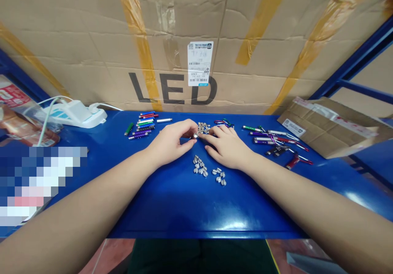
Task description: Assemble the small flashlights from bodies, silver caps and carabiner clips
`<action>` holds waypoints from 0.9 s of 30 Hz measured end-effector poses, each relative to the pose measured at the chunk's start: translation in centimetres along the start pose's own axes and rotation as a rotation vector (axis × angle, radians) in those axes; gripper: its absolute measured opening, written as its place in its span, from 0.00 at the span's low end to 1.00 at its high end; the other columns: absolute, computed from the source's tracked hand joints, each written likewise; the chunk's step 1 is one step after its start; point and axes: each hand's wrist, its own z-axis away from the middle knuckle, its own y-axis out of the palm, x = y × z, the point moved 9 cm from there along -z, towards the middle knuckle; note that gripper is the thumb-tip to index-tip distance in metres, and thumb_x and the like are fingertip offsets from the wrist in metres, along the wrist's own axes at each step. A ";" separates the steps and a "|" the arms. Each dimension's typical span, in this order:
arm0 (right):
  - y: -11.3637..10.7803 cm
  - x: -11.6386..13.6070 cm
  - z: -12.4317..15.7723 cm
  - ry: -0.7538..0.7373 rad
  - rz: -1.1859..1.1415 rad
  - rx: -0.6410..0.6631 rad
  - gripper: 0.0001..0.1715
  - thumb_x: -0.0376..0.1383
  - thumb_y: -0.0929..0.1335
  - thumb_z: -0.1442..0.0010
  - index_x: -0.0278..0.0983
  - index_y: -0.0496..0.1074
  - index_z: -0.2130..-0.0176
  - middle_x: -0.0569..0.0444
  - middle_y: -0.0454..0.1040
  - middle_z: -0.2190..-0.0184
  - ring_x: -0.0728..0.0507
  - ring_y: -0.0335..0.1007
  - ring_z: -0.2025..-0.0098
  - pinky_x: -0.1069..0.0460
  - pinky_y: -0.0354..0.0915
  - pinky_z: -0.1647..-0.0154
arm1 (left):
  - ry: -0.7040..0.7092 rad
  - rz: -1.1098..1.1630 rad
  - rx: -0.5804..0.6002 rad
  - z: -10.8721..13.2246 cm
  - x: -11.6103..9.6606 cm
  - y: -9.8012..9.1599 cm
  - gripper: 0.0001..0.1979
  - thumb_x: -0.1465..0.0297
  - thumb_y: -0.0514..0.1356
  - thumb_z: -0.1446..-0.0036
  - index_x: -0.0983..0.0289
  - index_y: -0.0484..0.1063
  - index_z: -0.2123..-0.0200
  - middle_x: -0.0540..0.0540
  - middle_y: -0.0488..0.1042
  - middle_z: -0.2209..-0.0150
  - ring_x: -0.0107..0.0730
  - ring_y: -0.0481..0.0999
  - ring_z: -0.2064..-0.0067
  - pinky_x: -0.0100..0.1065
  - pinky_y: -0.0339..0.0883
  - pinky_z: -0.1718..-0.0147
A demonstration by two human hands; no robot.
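Note:
My left hand (172, 140) is curled over the blue table, with a small silver button cell (195, 135) between its thumb and fingers. The right hand (225, 145) lies palm down with its fingers spread, its index fingertip close beside that cell. Just beyond the fingertips sits a cluster of round silver button cells (203, 127), partly hidden by both hands. Nearer to me, a loose group of short stacks of cells (200, 166) lies between the hands. A smaller group of cells (219, 176) rests to its right, below my right wrist.
Coloured metal penlight tubes (144, 126) lie at the left; more penlights with clips (270, 138) lie at the right. A white power strip (76, 113) and plastic-wrapped items (27, 118) stand far left. A small carton (334, 124) stands right. A large cardboard box (172, 32) closes the back.

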 end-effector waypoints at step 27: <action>-0.4 0.7 -2.7 0.072 -0.065 0.345 0.09 0.25 0.69 0.46 0.39 0.75 0.71 0.52 0.79 0.73 0.42 0.73 0.73 0.50 0.63 0.72 | 0.079 -0.026 0.086 0.4 -0.1 0.2 0.09 0.79 0.61 0.42 0.62 0.74 0.60 0.52 0.79 0.58 0.35 0.78 0.56 0.36 0.71 0.54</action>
